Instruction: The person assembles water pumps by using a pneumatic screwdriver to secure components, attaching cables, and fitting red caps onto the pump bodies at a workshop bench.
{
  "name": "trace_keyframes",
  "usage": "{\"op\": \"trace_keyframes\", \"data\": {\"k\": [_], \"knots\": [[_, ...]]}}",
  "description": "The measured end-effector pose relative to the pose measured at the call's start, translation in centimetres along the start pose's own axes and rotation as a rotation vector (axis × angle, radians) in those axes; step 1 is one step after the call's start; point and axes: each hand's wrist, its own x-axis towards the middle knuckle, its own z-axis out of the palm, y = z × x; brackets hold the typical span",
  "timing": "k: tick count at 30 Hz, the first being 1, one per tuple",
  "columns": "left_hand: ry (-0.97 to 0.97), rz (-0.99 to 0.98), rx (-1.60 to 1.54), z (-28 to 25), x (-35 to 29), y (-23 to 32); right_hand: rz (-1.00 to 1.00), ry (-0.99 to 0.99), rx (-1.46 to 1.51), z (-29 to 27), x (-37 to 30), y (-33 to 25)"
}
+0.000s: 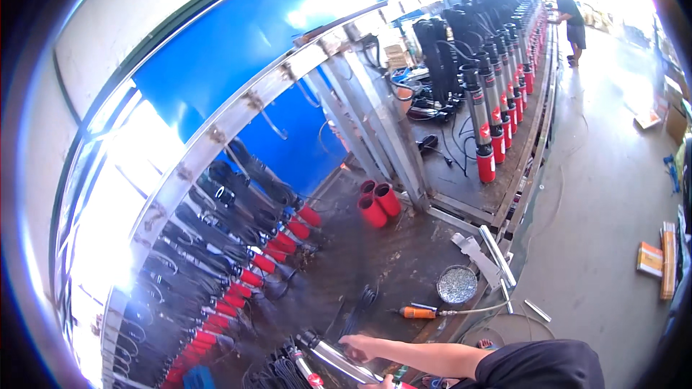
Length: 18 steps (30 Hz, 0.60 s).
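Note:
A silver submersible pump (339,360) with a black upper end lies slanted on the dark worktable (324,284) at the lower edge. My left hand (386,383), partly cut off by the frame, is closed round its lower part near a red end. From the right, my right arm reaches across to the pump. My right hand (358,348) is beside the pump's upper half, fingers curled; what they hold, if anything, is hidden. Just left lies another pump (306,369) with a red label, next to coiled black cable (277,372).
An orange air tool (418,312) with a hose and a round dish of small metal parts (457,284) lie near the table edge. Red cups (373,210) stand farther back. Rows of red-ended pumps (263,263) line the left and far right. Another person (569,18) stands far off.

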Motion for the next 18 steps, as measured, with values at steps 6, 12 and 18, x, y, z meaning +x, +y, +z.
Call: {"op": "trace_keyframes", "data": {"k": [6, 12, 18], "knots": [[-0.02, 0.042, 0.023, 4.7, 0.2, 3.3, -0.331, -0.057, 0.03, -3.3, -2.4, 3.3], [-0.261, -0.031, -0.234, 4.5, 7.9, -5.6, -1.096, 0.237, -0.705, -3.3, -10.4, 8.0], [-0.342, -0.302, -0.45, 9.5, 2.4, 3.3, -0.016, 0.037, -0.532, -16.6, -8.7, 21.2]]}}
